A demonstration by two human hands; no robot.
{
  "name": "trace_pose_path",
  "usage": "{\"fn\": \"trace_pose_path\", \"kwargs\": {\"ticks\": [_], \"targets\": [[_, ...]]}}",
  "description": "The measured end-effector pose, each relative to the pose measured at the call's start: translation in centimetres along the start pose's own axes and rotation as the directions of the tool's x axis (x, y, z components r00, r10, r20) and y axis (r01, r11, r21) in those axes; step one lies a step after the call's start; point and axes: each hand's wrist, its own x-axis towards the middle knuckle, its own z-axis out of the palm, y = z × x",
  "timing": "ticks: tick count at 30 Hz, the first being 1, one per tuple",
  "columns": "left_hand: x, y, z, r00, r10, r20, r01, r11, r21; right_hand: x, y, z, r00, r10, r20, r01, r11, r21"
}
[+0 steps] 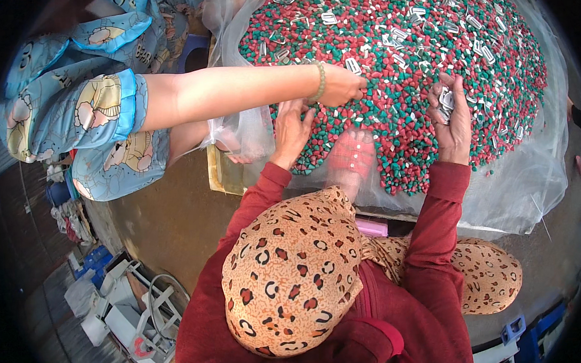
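A wide heap of small red, green and white cone-like pieces [392, 131] lies in front of me, with pale metal buckles [475, 21] scattered over it. My right hand [455, 125] is turned palm up at the heap's right part, its fingers curled around several silvery buckles [446, 102]. At the near left edge of the heap rests my left hand [291, 133], thumb and fingers apart; another person's wrist partly covers its fingertips. That person's hand [341, 85], wearing a bead bracelet [320, 83], reaches in from the left and touches the pieces beside a buckle [353, 66].
Translucent sheeting [518, 191] lies under the heap and spreads past its edges. My leopard-print knee [288, 272] rises between my arms, and a foot [352, 154] in pink mesh stands against the pieces. White and grey equipment [131, 318] stands at lower left.
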Motion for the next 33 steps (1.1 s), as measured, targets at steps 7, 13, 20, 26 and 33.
{"fn": "trace_pose_path", "kwargs": {"ticks": [7, 13, 20, 26, 33], "targets": [[1.1, -2.5, -0.3, 0.967, 0.108, -0.233, -0.066, 0.981, 0.181, -0.8, -0.3, 1.6, 0.999, -0.002, 0.044, 0.006, 0.996, -0.085], [4.4, -4.7, -1.5, 0.993, 0.094, -0.073, -0.084, 0.988, 0.130, -1.3, 0.7, 0.9, 0.993, 0.080, 0.084, -0.092, 0.983, 0.158], [5.4, -1.4, -1.2, 0.943, -0.190, 0.272, 0.177, 0.982, 0.072, -1.5, 1.4, 1.9, 0.983, 0.088, 0.162, -0.075, 0.994, -0.084], [3.9, -0.1, -2.1, 0.985, 0.072, -0.158, -0.088, 0.992, -0.093, -1.0, 5.2, 4.5, 0.976, 0.214, 0.039, -0.111, 0.641, -0.760], [3.9, -0.2, -4.5, 0.935, -0.311, 0.171, 0.308, 0.471, -0.826, 1.6, 15.3, 4.2, 0.930, -0.056, 0.364, 0.327, -0.325, -0.887]]}}
